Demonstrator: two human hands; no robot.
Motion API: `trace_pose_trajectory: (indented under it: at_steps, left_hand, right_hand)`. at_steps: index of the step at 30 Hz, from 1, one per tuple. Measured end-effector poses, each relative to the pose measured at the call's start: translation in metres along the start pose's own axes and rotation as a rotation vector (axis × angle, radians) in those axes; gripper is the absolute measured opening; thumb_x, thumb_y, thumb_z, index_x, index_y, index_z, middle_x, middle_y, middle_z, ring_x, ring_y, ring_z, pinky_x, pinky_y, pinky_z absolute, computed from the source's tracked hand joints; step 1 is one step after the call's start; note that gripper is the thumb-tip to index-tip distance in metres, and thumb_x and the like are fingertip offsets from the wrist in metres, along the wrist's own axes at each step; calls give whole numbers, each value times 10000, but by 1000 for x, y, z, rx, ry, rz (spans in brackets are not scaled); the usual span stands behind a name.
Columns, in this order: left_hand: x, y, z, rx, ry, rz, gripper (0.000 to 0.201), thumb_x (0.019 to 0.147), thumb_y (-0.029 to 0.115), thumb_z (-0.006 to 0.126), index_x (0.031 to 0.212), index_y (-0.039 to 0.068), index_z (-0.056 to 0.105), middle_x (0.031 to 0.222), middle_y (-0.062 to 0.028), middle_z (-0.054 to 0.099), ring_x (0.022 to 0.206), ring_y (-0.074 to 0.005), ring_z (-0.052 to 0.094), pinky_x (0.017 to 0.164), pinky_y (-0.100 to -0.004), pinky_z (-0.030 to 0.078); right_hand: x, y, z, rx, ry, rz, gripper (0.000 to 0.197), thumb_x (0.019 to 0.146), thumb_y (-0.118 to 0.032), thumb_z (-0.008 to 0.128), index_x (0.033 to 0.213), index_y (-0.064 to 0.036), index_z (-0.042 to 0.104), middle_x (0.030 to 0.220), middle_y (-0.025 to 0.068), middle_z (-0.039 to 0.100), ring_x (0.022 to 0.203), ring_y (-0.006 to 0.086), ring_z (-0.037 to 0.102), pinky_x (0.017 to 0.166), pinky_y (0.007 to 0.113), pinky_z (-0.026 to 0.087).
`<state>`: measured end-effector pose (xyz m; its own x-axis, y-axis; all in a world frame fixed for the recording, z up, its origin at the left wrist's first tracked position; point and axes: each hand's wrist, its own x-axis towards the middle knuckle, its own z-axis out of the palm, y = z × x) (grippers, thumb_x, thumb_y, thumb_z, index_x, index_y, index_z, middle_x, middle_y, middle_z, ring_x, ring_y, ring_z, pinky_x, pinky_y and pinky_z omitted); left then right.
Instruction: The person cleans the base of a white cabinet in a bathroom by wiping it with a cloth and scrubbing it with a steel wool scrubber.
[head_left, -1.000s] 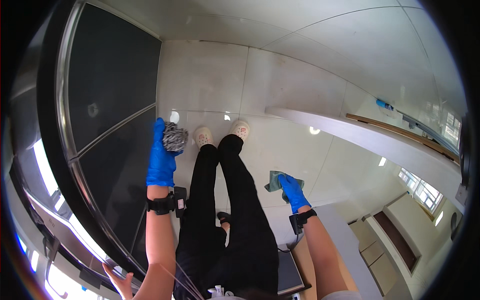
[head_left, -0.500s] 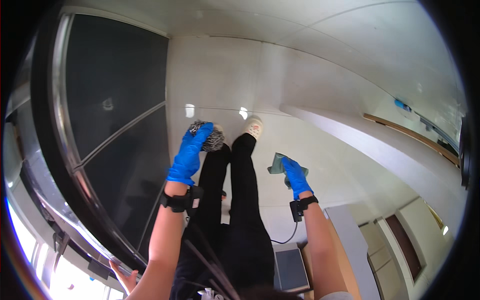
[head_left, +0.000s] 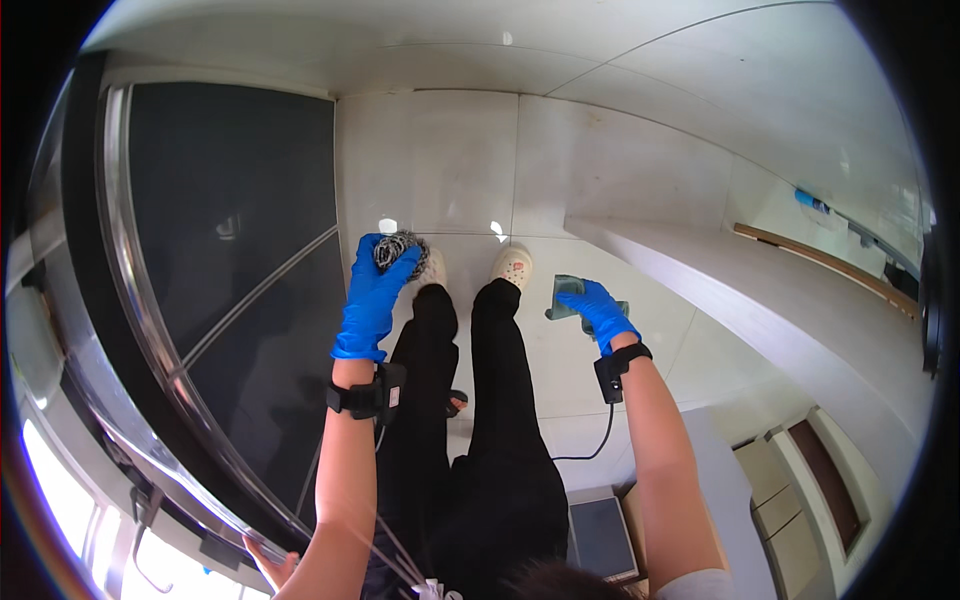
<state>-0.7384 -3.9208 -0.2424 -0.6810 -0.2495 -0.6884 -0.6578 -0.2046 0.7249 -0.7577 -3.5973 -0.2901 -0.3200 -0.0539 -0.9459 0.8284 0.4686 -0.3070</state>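
Observation:
My left hand [head_left: 375,300], in a blue glove, is closed round a grey, wiry steel wool scourer [head_left: 399,252], held in front of my legs beside the dark panels. The thumb and fingers grip it from both sides, and its strands bulge between them. On the right, my right hand [head_left: 598,310], also gloved in blue, is closed on a folded grey-green cloth [head_left: 566,297]. Part of the cloth hangs out past the fingers on either side. Both hands are apart from each other and above the pale tiled floor.
Dark panels [head_left: 230,170] with metal trim stand at my left. A white ledge [head_left: 720,270] runs along the right, with a blue-capped item [head_left: 810,200] beyond it. Another person's hand [head_left: 270,565] shows at the lower left. A dark-topped box [head_left: 602,540] is near my right side.
My left hand has turned, showing more of the thumb side round the scourer. The right hand has moved slightly up with the cloth. The view has tilted a little, lowering the floor and panels in it.

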Motion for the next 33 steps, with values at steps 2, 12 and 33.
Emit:
trace_pose_trajectory:
  at_steps: [2,12,33]
  left_hand:
    - [16,-4,3,34,-72,48,260,820,121,619,1037,23,514,954,-49,584,872,-106,554,774,-256,458]
    - [71,-48,-38,433,-365,-8,278,783,84,610,1044,50,519,950,-53,575,904,-132,549,798,-276,458]
    - [239,-120,-1,877,-566,-109,254,711,86,635,937,46,526,832,-70,560,752,-143,523,680,-282,445]
  right_hand:
    - [4,-8,-3,24,-59,50,348,762,-225,618,1087,-101,598,623,-13,515,394,67,354,344,240,296]
    - [64,22,37,600,130,-71,227,781,-170,630,978,-79,565,671,2,537,482,65,464,424,201,380]
    - [198,53,29,702,124,-128,430,723,-55,481,1152,-47,486,839,33,541,715,137,514,663,273,447]
